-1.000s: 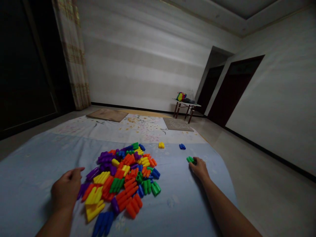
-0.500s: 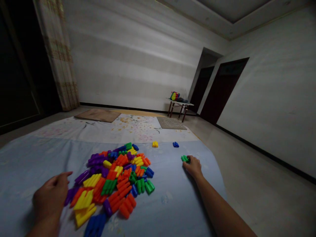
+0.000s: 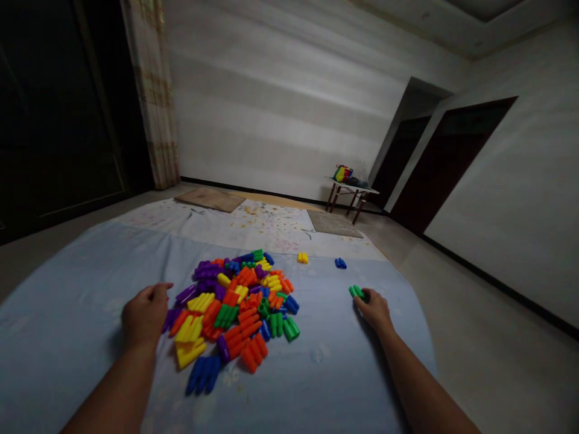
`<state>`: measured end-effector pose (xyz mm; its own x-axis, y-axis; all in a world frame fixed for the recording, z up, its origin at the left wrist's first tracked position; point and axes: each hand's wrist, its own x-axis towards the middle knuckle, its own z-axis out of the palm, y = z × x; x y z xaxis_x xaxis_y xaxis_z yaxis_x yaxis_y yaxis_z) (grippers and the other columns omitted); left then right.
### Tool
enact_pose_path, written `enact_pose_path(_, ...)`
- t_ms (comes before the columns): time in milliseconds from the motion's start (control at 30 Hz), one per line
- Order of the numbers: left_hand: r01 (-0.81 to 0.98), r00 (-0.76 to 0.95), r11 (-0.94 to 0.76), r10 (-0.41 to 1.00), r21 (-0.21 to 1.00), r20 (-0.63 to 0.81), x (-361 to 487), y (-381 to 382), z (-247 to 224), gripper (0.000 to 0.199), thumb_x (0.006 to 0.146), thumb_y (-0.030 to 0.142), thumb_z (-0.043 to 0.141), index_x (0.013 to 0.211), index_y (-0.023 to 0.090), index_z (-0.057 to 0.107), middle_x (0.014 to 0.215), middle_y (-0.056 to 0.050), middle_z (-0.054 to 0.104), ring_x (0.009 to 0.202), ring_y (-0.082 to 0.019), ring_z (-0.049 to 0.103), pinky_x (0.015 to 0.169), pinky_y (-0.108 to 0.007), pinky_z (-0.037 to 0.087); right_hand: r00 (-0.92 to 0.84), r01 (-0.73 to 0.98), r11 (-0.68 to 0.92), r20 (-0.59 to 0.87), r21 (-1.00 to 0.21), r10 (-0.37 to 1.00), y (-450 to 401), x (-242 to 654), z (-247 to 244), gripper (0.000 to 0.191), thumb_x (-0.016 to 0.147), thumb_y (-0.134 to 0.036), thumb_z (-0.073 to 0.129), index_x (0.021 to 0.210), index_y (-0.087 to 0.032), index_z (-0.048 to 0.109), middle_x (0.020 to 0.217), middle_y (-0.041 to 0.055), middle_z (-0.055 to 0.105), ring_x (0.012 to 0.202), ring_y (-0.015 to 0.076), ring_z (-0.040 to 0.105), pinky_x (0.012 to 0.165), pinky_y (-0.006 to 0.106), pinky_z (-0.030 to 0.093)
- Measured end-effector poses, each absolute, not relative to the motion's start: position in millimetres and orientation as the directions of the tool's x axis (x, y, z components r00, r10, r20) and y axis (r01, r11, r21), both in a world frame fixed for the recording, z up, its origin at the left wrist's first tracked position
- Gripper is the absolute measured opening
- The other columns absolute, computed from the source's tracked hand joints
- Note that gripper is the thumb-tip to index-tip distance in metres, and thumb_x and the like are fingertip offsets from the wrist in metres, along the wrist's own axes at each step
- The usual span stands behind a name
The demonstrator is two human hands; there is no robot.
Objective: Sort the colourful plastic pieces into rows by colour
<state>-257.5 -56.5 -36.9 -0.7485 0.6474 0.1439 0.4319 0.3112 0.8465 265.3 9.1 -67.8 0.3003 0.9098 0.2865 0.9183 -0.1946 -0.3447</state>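
My right hand pinches a green plastic bullet-shaped building block just at the cloth, right of the pile. Farther back lie a yellow block and a blue block, apart from each other. My left hand rests at the pile's left side, its fingers curled and one digit pointing right; nothing shows in it. Beside it spreads a heap of building blocks in orange, yellow, purple, green and blue. A dark blue block lies at the heap's near edge.
A blue and white flowered cloth covers the surface. Toward its far edge lie a brown board and a greyish board. A small table bearing a colourful bag stands near the far wall.
The view has swung left, so everything appears shifted rightward. My right hand still has the green block by the cloth; my left hand stays beside the heap.
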Motion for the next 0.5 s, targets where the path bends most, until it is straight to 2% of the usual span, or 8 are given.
enact_pose_path(100,0.431,-0.744,0.296,0.651,0.852,0.15,-257.0,-56.7,-37.9,0.041,0.074,0.041,0.04,0.096,0.017,0.065,0.071,-0.002,0.061,0.058,-0.012,0.052,0.052,-0.022,0.038,0.294,0.914,-0.15,0.361,-0.376,0.885,8.0,259.5,-62.2,0.046,0.074,-0.042,0.052,0.109,-0.013,0.057,0.103,0.0155,0.062,0.1,0.0278,0.054,0.083,0.037,0.038)
enact_pose_path(200,0.434,-0.736,0.286,0.659,0.854,0.154,-256.7,-56.6,-37.2,0.04,0.074,0.041,0.041,0.094,0.016,0.066,0.069,-0.002,0.06,0.061,-0.013,0.053,0.053,-0.022,0.038,0.184,0.917,0.023,0.473,-0.398,0.861,4.7,234.0,-51.1,0.04,0.076,-0.037,0.049,0.107,-0.013,0.057,0.107,0.0154,0.059,0.104,0.0275,0.05,0.09,0.04,0.035)
enact_pose_path(267,0.435,-0.734,0.284,0.662,0.855,0.153,-256.4,-56.6,-36.0,0.039,0.074,0.041,0.042,0.092,0.017,0.066,0.068,-0.001,0.059,0.063,-0.014,0.053,0.055,-0.023,0.038,0.064,0.905,0.154,0.485,-0.397,0.872,-0.3,204.1,-41.9,0.034,0.077,-0.035,0.051,0.104,-0.017,0.058,0.104,0.0103,0.061,0.101,0.0235,0.051,0.091,0.037,0.036)
enact_pose_path(367,0.43,-0.733,0.283,0.663,0.857,0.149,-256.0,-56.8,-35.3,0.039,0.073,0.041,0.042,0.093,0.017,0.066,0.069,-0.001,0.059,0.064,-0.014,0.054,0.056,-0.023,0.038,-0.204,0.75,0.457,0.49,-0.478,0.847,-13.0,147.0,-27.9,0.027,0.078,-0.031,0.052,0.102,-0.02,0.059,0.1,0.0082,0.061,0.099,0.0224,0.052,0.089,0.038,0.04)
enact_pose_path(500,0.426,-0.735,0.279,0.662,0.86,0.149,-256.4,-56.7,-36.6,0.04,0.074,0.042,0.041,0.093,0.016,0.066,0.069,-0.001,0.059,0.063,-0.014,0.054,0.056,-0.024,0.039,-0.404,0.556,0.636,0.495,-0.535,0.769,-32.3,77.2,-15.5,0.029,0.077,-0.025,0.057,0.106,-0.025,0.058,0.101,0.0055,0.061,0.098,0.0206,0.052,0.086,0.037,0.042)
